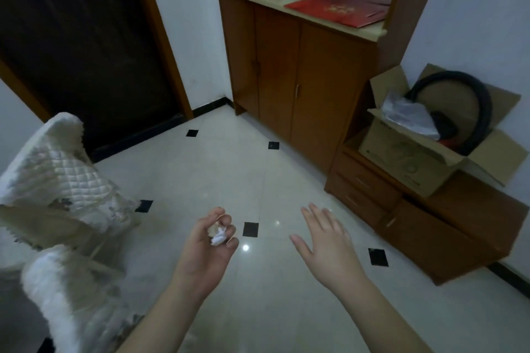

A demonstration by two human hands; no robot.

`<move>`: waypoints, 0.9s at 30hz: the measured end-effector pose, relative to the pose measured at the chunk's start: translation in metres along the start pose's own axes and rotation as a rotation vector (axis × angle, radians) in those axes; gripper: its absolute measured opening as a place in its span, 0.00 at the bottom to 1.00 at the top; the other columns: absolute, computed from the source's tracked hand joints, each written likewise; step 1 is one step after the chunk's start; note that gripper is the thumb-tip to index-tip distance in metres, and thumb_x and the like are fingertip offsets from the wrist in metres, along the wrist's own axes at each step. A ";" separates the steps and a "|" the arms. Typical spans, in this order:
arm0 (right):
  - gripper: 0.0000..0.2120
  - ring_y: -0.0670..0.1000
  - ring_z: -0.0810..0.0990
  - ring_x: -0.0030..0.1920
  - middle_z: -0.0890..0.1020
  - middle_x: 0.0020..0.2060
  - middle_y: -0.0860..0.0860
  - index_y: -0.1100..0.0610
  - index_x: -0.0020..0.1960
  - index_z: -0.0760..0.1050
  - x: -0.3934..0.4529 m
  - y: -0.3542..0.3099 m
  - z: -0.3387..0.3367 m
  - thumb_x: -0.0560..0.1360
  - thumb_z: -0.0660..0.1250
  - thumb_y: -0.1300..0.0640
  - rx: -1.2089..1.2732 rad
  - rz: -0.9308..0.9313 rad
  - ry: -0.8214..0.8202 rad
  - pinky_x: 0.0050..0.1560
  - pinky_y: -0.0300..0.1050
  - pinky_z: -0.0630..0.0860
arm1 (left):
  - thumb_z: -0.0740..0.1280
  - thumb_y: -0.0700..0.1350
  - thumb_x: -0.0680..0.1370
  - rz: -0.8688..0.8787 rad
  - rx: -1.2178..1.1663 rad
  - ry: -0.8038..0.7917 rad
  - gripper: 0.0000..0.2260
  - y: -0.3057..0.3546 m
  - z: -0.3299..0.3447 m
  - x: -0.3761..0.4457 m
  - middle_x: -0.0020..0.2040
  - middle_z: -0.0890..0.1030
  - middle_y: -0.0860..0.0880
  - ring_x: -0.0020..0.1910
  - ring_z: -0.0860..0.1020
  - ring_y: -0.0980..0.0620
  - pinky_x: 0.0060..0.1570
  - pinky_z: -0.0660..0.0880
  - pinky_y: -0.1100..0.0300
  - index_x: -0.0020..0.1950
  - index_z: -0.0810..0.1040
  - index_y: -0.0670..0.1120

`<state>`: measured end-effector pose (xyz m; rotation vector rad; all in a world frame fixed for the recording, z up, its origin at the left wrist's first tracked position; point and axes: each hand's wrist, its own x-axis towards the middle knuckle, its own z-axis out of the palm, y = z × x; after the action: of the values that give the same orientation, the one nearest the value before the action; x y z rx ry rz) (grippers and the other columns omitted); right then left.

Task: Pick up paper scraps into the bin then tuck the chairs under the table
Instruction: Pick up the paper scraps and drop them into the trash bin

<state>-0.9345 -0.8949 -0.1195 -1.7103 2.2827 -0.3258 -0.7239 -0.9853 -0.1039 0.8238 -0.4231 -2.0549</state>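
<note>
My left hand (205,246) is held palm up over the tiled floor, its fingers curled round crumpled white paper scraps (218,235). My right hand (327,241) hovers to the right of it, fingers straight and spread, holding nothing. Two chairs with quilted cream covers stand at the left: one chair back (54,169) higher up, another chair back (71,295) nearer me at the lower left. No bin and no table are in view.
A glossy tiled floor (229,175) with small black inlays spreads ahead. A wooden cabinet (298,77) stands against the far wall, with a red folder (341,7) on top. A low drawer unit (430,218) at the right carries an open cardboard box (415,155). A dark door (86,51) is at the left.
</note>
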 end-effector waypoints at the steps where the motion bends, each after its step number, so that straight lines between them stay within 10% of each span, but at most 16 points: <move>1: 0.32 0.49 0.47 0.76 0.50 0.77 0.44 0.47 0.77 0.48 0.013 -0.001 0.000 0.77 0.43 0.33 0.006 -0.004 -0.010 0.73 0.46 0.45 | 0.68 0.40 0.69 0.007 -0.022 0.006 0.07 0.005 -0.002 0.007 0.36 0.70 0.51 0.29 0.64 0.56 0.28 0.63 0.64 0.42 0.72 0.48; 11: 0.41 0.50 0.48 0.76 0.51 0.77 0.45 0.46 0.77 0.48 0.169 -0.079 0.012 0.68 0.32 0.30 -0.095 -0.254 -0.063 0.73 0.47 0.47 | 0.77 0.44 0.55 0.156 -0.066 0.109 0.19 0.093 -0.024 0.107 0.34 0.71 0.49 0.29 0.64 0.52 0.29 0.61 0.60 0.41 0.74 0.47; 27: 0.30 0.52 0.50 0.76 0.53 0.77 0.47 0.47 0.77 0.50 0.410 -0.188 0.002 0.79 0.45 0.35 -0.262 -0.472 -0.015 0.69 0.46 0.39 | 0.64 0.43 0.68 0.223 0.071 0.196 0.03 0.249 -0.033 0.277 0.33 0.70 0.48 0.28 0.66 0.52 0.27 0.62 0.61 0.39 0.72 0.46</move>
<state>-0.8742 -1.3412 -0.0910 -2.3716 1.9550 -0.1024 -0.6680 -1.3547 -0.0979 0.9658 -0.4586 -1.7445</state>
